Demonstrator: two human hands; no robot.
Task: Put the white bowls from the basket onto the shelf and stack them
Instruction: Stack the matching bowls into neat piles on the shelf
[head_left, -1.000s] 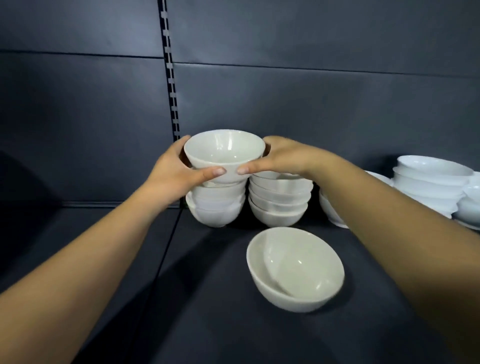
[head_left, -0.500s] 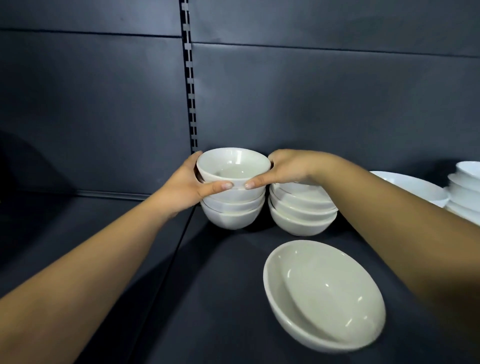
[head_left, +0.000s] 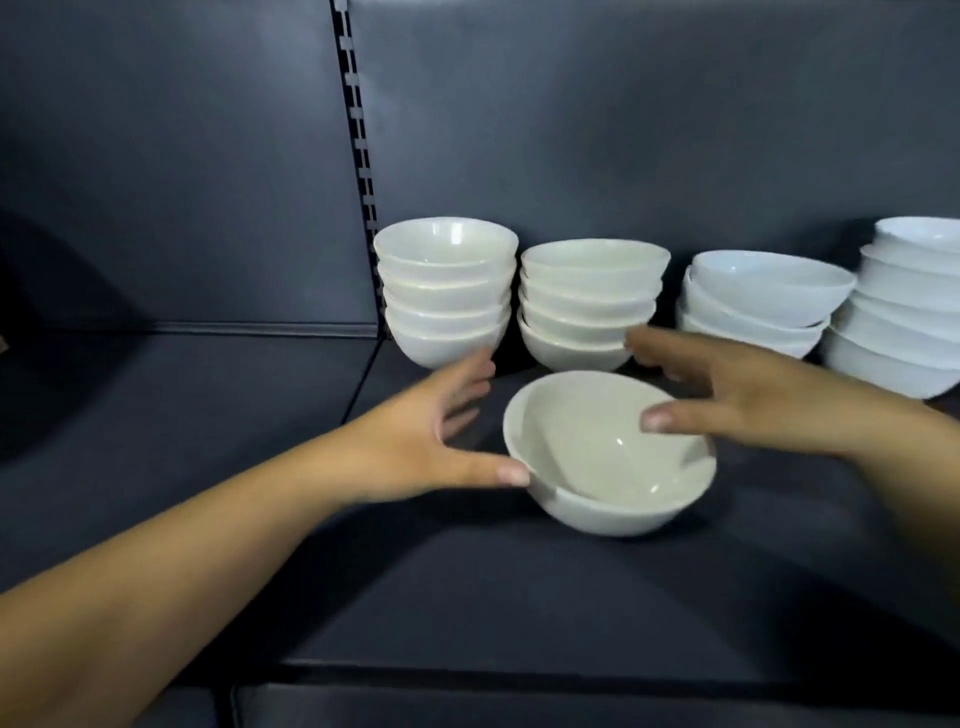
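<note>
One view, from the head. Four stacks of white bowls along the back of the dark shelf (head_left: 467, 597), against the back panel (head_left: 623, 130): left stack (head_left: 447, 291) of four beside the slotted upright (head_left: 358, 130), second stack (head_left: 587, 306) of four just beside it, third stack (head_left: 758, 301) of wider bowls, fourth stack (head_left: 904, 322) cut by the frame's right edge.

Single bowl (head_left: 608, 457): upright on the shelf in front of the two left stacks, apart from them.

Left grip (head_left: 415, 441): released, fingers spread, holding nothing; thumb tip at the single bowl's near left rim, touching or just short of it, blurred. Fingertips near the foot of the left stack.

Right grip (head_left: 743, 395): released, fingers spread, holding nothing; thumb over the single bowl's far right rim, fingertips close to the lowest bowl of the second stack. Contact too blurred to tell.
</note>
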